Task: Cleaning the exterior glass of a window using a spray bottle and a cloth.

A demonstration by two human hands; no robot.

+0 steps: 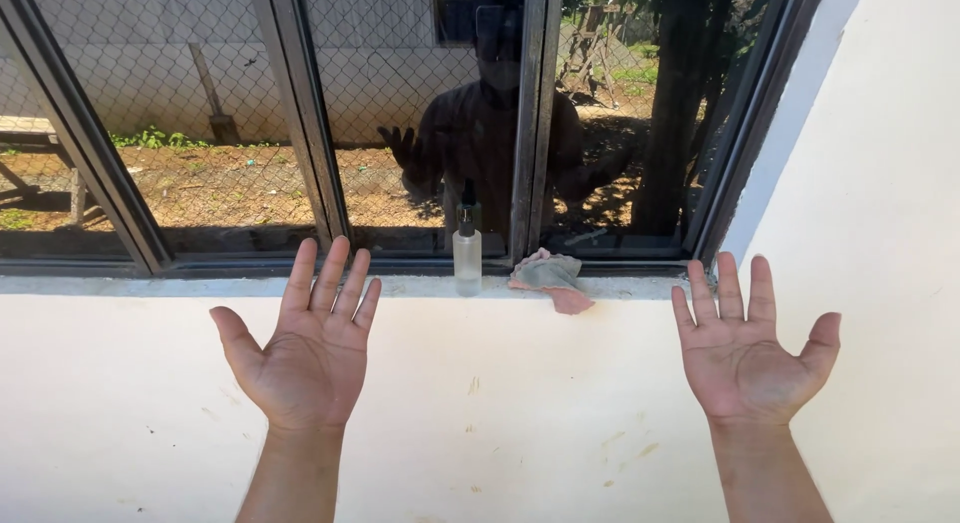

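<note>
Below window sill: left hand [306, 355], right hand [748, 349] spread wide, holding nothing.

A pale window sill [200, 285] carries a clear spray bottle [466, 251] mid-length; a crumpled cloth [550, 278] overhangs its front edge just beside.

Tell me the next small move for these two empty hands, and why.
Probably reach the right hand to the crumpled pinkish-grey cloth on the pale window sill. Both hands, the left hand too, are open and empty, and the clear small spray bottle stands beside the cloth.
</note>
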